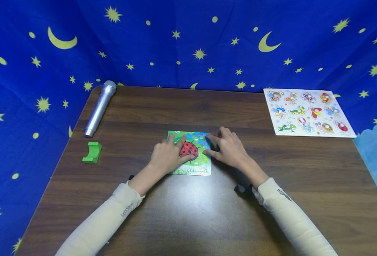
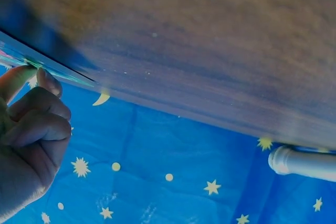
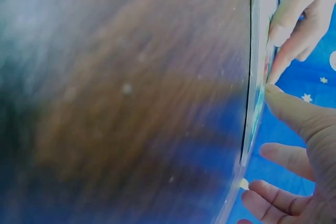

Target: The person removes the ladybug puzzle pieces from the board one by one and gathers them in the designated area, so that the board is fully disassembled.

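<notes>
A square jigsaw puzzle (image 1: 191,170) with a red ladybug on green leaves lies flat at the middle of the table. Over its left side is my left hand (image 1: 165,156), thumb and fingertips resting on the picture and covering part of it. The thumb reaches across the ladybug (image 1: 186,150). My right hand (image 1: 230,147) is at the puzzle's right edge, with thumb and index fingertip on the border. In the right wrist view, the right thumb (image 3: 291,106) touches the puzzle's face, while the other fingers spread apart below it.
A silver microphone (image 1: 100,108) lies at the table's back left, with a green curved block (image 1: 93,153) in front of it. A white board of insect pictures (image 1: 307,112) lies at the back right. A blue star-patterned cloth (image 1: 162,39) hangs behind the table (image 1: 188,217).
</notes>
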Tool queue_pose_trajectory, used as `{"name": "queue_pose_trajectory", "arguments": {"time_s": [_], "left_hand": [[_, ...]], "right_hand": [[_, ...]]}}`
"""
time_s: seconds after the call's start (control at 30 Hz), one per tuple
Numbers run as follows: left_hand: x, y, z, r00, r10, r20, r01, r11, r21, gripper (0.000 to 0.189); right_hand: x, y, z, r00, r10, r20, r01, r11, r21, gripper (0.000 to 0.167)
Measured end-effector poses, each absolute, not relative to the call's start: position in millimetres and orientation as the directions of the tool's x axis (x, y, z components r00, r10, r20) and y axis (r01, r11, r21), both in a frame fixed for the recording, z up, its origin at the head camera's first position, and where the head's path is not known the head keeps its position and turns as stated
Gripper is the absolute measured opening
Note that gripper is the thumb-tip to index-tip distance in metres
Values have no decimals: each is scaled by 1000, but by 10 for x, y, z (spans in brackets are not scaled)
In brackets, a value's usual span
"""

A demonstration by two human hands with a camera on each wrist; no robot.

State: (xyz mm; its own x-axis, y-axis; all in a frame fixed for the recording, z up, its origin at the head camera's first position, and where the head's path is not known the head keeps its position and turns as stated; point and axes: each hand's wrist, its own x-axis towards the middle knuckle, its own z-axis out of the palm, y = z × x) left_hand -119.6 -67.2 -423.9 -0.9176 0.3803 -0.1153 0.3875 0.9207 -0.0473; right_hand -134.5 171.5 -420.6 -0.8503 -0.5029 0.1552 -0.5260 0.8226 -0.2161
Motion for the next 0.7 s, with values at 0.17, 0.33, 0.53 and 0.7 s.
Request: {"name": "queue_pose_trajectory", "arguments": {"time_s": [0.17,0.33,0.53,0.7], "left_hand": [[-1201,-670,-4235,-920,376,-108,383,922,-52,88],[-1205,-674,-4247,-923,375,-84,380,924,-50,89],[-1215,-675,-4260,-925,373,-72,375,927,-25,89],[-1215,-662,-4258,-930,357,-86,358,934,1,89]], "right_hand": [[-1348,1697,-4225,-848,-513,130,-529,824,-202,63],[-1355,1678,-4249,-852,-513,104,-523,829,-197,63],[-1365,1663,-4249,-860,-502,96,-510,828,-232,63],[-1378,1629,-4233,-858,-504,97,-511,819,-262,64]]}}
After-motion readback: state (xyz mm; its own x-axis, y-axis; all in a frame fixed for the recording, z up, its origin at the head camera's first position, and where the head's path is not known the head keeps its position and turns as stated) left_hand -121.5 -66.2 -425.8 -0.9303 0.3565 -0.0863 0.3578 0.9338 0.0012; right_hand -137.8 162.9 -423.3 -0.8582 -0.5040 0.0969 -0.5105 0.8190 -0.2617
